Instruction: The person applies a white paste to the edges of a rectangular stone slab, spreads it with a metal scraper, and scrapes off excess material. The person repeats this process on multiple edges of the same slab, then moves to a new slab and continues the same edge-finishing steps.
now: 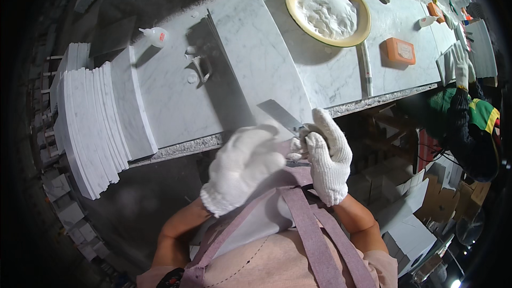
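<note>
The right hand [328, 157], in a white knit glove, has its fingers closed round the handle of a putty knife [282, 116] — the flat steel blade points up-left, over the near edge of the marble worktop [325, 74]. The left hand [242, 168], also gloved, is loosely curled just left of the handle; whether it grips anything I cannot tell. Judgement: the knife is light, its blade thin, springy and sharp-edged — hold by the handle only. Beyond the knife on the worktop sits a yellow plate [362, 21] of white paste.
</note>
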`<state>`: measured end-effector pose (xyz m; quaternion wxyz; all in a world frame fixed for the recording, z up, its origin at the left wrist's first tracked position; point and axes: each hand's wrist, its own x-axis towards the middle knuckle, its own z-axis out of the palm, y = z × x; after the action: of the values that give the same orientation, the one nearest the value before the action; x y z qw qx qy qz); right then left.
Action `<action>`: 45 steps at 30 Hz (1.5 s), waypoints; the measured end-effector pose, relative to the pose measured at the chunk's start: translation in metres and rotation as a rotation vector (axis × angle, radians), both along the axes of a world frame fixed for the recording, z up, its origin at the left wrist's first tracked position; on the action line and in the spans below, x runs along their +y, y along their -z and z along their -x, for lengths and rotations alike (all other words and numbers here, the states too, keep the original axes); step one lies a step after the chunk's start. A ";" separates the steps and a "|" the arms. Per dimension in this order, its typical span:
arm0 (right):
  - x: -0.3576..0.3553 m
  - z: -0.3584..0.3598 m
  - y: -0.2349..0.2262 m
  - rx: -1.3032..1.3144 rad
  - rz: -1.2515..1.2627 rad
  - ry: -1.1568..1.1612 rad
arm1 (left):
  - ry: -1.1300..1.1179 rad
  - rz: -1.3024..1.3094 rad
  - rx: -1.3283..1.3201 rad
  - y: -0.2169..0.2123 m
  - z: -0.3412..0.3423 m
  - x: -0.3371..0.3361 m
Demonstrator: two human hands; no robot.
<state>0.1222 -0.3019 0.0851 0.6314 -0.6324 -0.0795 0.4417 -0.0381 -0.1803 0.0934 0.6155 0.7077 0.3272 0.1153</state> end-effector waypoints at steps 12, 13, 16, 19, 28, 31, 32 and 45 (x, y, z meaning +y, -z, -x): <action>0.004 -0.022 -0.005 -0.143 -0.039 -0.213 | -0.373 0.274 -0.297 -0.005 -0.028 -0.006; 0.006 -0.034 -0.006 -0.436 -0.063 -0.260 | -0.396 0.265 -0.336 -0.006 -0.025 -0.005; 0.014 -0.075 -0.009 -0.867 0.095 -0.523 | -0.344 0.252 -0.252 -0.004 -0.016 -0.002; 0.021 -0.095 -0.014 -1.080 0.200 -0.685 | -0.298 0.167 -0.136 0.000 -0.010 0.001; 0.124 -0.157 -0.013 -1.264 0.214 -0.501 | -0.348 0.493 0.007 0.011 -0.003 0.001; 0.182 -0.173 0.007 -1.629 0.160 -0.376 | -0.338 0.517 0.022 0.008 0.000 -0.003; 0.199 -0.174 0.013 -1.658 0.182 -0.359 | -0.339 0.536 0.047 0.007 0.001 -0.005; 0.143 -0.157 -0.044 -1.031 -0.143 -0.182 | -0.301 0.504 0.192 0.013 0.000 -0.012</action>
<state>0.2794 -0.1593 0.1290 0.5108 -0.7134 -0.4645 0.1197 -0.0378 -0.1923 0.0800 0.7139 0.4840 0.5032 0.0531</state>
